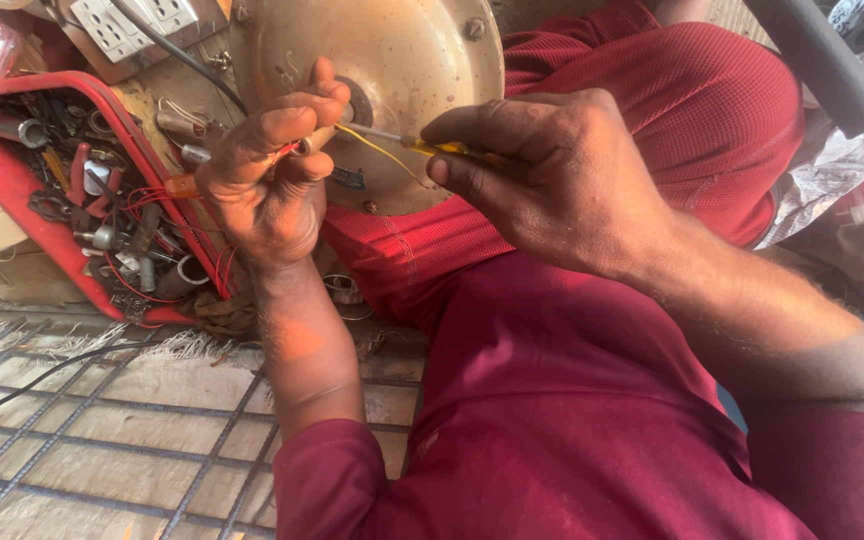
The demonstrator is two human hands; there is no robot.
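A round tan metal housing (392, 60) rests on my lap against my red trousers. My left hand (267, 185) is closed in front of it, pinching thin red and yellow wires (382, 152); an orange-handled tool (180, 186) pokes out of the fist to the left. My right hand (552, 170) grips a small yellow-handled screwdriver (442, 148). Its thin metal shaft points left and reaches the fingertips of my left hand. The hands are a few centimetres apart, and what the shaft's tip touches is hidden by my fingers.
A red tray (12, 200) of pliers, wire coils and metal parts lies at the left. White sockets (132, 22) sit at the top left. A wire grid (102, 430) covers the floor below. A grey pipe (817, 55) and crumpled plastic sheet (837, 160) are at right.
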